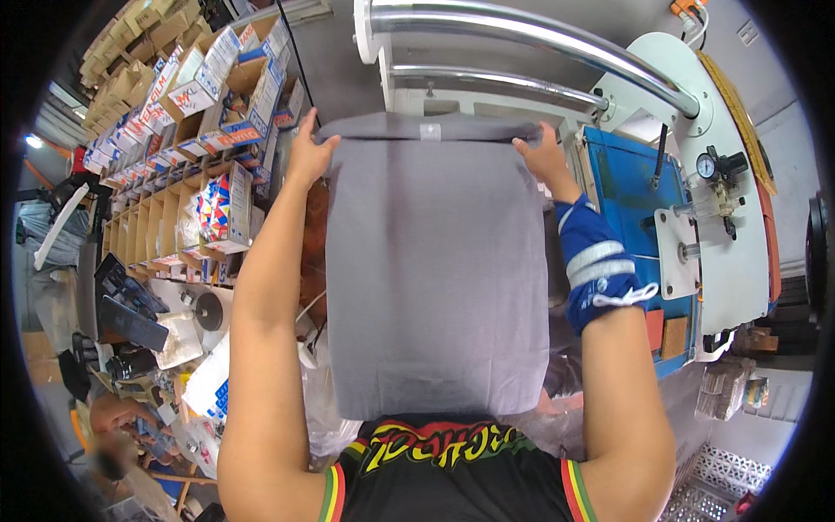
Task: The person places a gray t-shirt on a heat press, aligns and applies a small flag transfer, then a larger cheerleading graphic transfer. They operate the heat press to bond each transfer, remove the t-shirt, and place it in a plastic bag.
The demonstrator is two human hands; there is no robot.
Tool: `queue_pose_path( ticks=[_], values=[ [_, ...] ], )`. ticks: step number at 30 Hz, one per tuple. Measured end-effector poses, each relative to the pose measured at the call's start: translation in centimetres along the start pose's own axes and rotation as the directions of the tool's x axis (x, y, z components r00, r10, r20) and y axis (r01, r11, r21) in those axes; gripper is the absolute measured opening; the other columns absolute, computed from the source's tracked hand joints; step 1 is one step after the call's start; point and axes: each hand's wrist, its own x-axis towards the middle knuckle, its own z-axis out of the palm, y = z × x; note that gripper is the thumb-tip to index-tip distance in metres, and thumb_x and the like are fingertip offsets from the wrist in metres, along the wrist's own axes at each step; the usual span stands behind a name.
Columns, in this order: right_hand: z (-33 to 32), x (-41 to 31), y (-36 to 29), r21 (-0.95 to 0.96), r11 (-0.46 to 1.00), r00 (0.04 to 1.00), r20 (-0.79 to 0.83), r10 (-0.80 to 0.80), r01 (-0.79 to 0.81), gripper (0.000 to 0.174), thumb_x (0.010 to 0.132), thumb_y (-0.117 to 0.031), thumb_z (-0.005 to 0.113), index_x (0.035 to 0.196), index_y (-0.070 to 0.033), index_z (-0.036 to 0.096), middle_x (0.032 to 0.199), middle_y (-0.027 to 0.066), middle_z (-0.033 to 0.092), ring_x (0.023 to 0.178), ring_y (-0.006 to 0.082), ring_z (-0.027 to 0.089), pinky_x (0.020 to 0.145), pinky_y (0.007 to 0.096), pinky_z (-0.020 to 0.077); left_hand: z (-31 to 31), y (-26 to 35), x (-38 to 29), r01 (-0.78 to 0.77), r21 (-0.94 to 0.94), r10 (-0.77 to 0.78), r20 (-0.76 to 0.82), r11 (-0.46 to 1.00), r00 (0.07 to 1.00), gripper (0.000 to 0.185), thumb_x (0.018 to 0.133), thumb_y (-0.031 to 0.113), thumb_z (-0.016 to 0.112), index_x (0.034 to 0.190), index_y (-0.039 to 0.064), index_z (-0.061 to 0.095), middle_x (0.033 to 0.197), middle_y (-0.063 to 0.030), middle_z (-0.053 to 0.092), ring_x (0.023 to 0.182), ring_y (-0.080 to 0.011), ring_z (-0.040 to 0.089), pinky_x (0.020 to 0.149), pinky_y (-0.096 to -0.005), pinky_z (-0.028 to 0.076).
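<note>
A grey T-shirt (437,261) lies spread flat over a platen in front of me, its neckline with a small label (430,132) at the far end. My left hand (311,149) is at the far left corner of the shirt, thumb and fingers closed on the cloth there. At the far right corner my right hand (543,155) pinches the cloth near the shoulder between thumb and fingers. A blue sleeve band with white stripes (600,261) is around my right forearm. The platen itself is hidden under the cloth.
A white machine (724,261) with chrome bars (535,32), a blue plate (626,189) and a pressure gauge (706,165) stands at the right and beyond. Cardboard bins (254,98) are stacked at left. Another person (124,424) sits at lower left, near a cluttered surface.
</note>
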Motion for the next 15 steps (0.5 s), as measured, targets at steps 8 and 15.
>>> queue_pose_path(
  ticks=[8,15],
  values=[
    [-4.4,-28.2,0.1,0.084,0.995,0.991,0.125,0.045,-0.055,0.067,0.103,-0.038,0.053,0.155,-0.002,0.031,0.150,0.0332,0.042,0.141,0.0467,0.040,0.115,0.0460,0.0368,-4.7,0.6,-30.4,0.232,-0.013,-0.222,0.243,0.973,0.944,0.062,0.103,0.020,0.053,0.155,-0.003,0.028,0.156,-0.0261,0.040,0.145,-0.0367,0.038,0.120,-0.0417,0.029],
    [-9.3,-36.9,4.1,0.026,0.725,0.647,0.474,0.597,-0.688,0.049,0.103,-0.039,0.057,0.127,0.004,0.059,0.113,0.0187,0.072,0.101,0.0302,0.069,0.094,0.0387,0.0523,-10.3,-5.8,-40.1,0.792,-0.499,-0.604,0.526,0.351,0.599,0.033,0.101,0.026,0.063,0.120,-0.001,0.063,0.110,-0.0112,0.071,0.103,-0.0201,0.066,0.092,-0.0294,0.049]
  ],
)
